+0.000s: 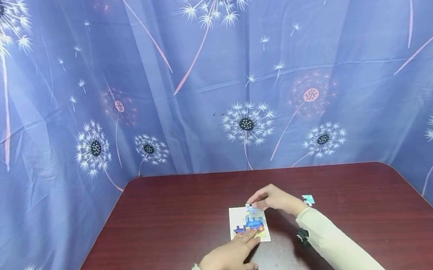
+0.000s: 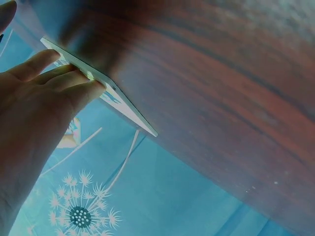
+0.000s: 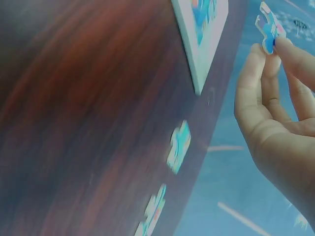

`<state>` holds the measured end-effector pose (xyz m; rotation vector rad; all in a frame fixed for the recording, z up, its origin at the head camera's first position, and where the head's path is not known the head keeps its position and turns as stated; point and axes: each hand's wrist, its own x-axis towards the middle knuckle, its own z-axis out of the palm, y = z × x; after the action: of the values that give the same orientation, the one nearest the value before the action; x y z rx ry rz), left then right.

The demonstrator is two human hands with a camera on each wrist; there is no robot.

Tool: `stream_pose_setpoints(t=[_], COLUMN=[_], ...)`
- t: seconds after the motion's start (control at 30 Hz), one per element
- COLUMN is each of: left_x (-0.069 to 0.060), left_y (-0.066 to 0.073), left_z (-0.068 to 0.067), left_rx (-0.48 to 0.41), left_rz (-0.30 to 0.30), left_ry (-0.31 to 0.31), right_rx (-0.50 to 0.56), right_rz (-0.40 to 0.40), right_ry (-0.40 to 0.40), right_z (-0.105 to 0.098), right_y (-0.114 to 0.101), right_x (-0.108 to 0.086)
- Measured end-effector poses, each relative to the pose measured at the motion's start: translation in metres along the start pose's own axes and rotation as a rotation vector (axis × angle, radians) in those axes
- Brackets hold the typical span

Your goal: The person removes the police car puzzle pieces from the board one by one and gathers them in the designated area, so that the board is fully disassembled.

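Jigsaw board (image 1: 235, 215): flat on the dark red wood-grain table (image 1: 162, 227) in front of the person; bare white at its upper left, with joined pieces (image 1: 253, 222) on its right side showing what looks like a blue vehicle.
Left hand (image 1: 232, 255): fingers stretched out and resting on the near part of the board, thumb out to the side over the table.
Right hand (image 1: 275, 199): thumb and fingertips pinching one puzzle piece (image 3: 269, 32) by the board's far edge; whether that piece touches the board, I cannot tell.
Loose pieces (image 3: 179, 147): two on the table in the right wrist view, apart from the board, the nearer one cut off by the frame.
Drop risk: the pinched piece is small and thin, so a slackened grip could let it fall or turn.
Fit risk: forcing mismatched tabs could lift the neighbouring pieces.
Shift risk: a sideways drag of the left fingers could part the joined pieces or swing the board.
Sleeve risk: a sweep of the pale right sleeve (image 1: 340, 244) could scatter the loose pieces.
Tabletop: smooth-looking, shiny near the person, rounded at the far corners; cardboard might skid on it.
Curtain (image 1: 201, 58): blue-violet cloth printed with white and pink dandelions, hanging behind the table and along its sides.
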<state>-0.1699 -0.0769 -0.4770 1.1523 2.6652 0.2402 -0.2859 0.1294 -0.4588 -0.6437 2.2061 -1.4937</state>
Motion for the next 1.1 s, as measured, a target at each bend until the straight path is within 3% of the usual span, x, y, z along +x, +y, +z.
stream_pose_setpoints(t=[0.57, 0.77, 1.1], left_x=[-0.001, 0.000, 0.001], left_y=[0.001, 0.000, -0.001], left_z=[-0.002, 0.000, 0.001], left_rx=[-0.009, -0.018, 0.002], left_rz=[-0.005, -0.006, 0.001], left_ry=[0.001, -0.004, 0.002], right_rx=[-0.051, -0.077, -0.122], right_rz=[0.066, 0.073, 0.065], right_ry=[0.069, 0.063, 0.107], right_z=[-0.037, -0.041, -0.035], right_y=[0.031, 0.033, 0.045], right_x=[-0.029, -0.041, -0.041])
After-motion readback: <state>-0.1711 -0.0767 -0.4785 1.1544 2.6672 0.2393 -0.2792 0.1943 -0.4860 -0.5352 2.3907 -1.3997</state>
